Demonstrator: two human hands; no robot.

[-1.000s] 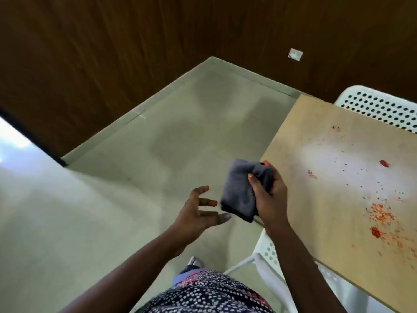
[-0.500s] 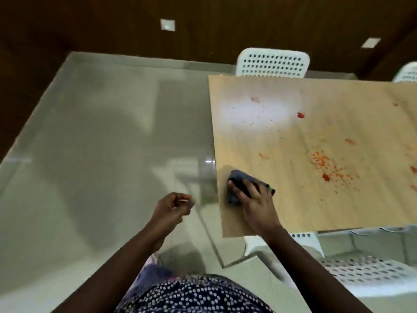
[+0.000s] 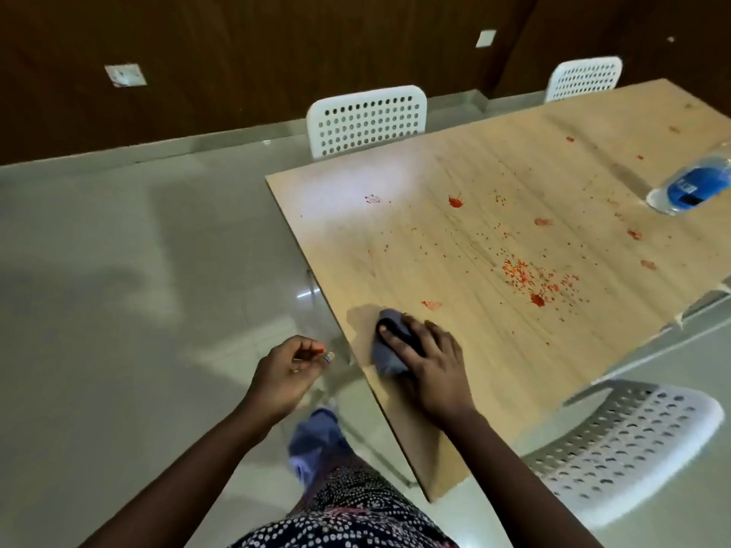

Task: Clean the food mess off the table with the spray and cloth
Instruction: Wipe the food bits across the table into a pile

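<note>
A second ago the cloth (image 3: pixel 385 352) was held up off the table's edge in the right hand (image 3: pixel 429 363), with the left hand (image 3: pixel 286 367) spread open beside it. Half a second ago the cloth had been set down at the near-left edge of the table (image 3: pixel 494 350), and it is now found in the same place, pressed flat under the right hand. The left hand, open a second ago, is now seen loosely curled, nothing held in it, off the table's edge to the left of the cloth.

A clear bottle with a blue label (image 3: pixel 688 187) is seen lying on its side at the far right of the table, well apart from the fingers; its contents cannot be told.

The right hand is laid palm-down on the grey cloth, its fingers (image 3: pixel 399 334) extended forward over it, and the cloth shows beyond and to the left of the fingertips. The right forearm is stretched in from the lower right, over the table's near corner. A red smear (image 3: pixel 431 305) lies just beyond the fingertips; a denser scatter of red specks (image 3: pixel 530 280) is spread farther ahead and to the right. White perforated chairs (image 3: pixel 366 120) stand around the table.
</note>
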